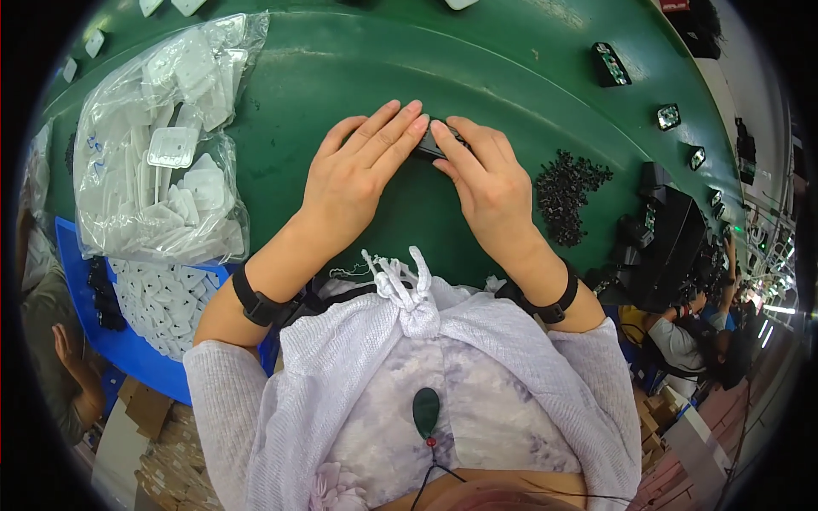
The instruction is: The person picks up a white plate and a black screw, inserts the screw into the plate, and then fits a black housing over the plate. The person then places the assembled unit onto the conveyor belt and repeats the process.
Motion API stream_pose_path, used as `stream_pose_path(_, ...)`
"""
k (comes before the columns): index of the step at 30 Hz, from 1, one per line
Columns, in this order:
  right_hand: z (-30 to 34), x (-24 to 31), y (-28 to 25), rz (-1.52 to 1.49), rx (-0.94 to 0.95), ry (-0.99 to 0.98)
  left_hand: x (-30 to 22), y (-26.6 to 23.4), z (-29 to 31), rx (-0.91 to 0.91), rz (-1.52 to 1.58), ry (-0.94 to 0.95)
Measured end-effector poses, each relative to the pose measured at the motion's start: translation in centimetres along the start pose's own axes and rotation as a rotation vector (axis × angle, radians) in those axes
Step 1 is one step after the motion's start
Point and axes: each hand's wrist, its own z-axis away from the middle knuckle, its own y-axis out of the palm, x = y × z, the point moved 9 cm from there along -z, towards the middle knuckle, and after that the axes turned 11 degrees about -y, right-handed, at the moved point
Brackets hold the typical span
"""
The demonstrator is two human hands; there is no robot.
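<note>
A small black rectangular housing lies on the green work surface in front of me, partly covered by my fingers. My left hand reaches it from the left, fingers long and close together, tips on its left end. The thumb of that hand is hidden. From the right, my right hand grips the housing, with fingertips on its top and near side. Just right of this hand is a loose pile of tiny black parts.
At left stands a clear plastic bag of white square plates. Below it sits a blue bin with white pieces. A black box and black housings stand at right. Open housings with green boards line the far right. Other people sit at both sides.
</note>
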Motion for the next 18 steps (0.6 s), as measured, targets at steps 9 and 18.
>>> stream_pose_path(9, -0.2, -5.6, 0.7, -1.029, -0.102, 0.438, 3.7, 2.0, -1.0, 0.084, 0.783, -0.548)
stream_pose_path(18, -0.1, -3.8, 0.2, -1.008, -0.201, 0.397, 1.7, 2.6, 0.6, 0.266, 1.167, -0.702)
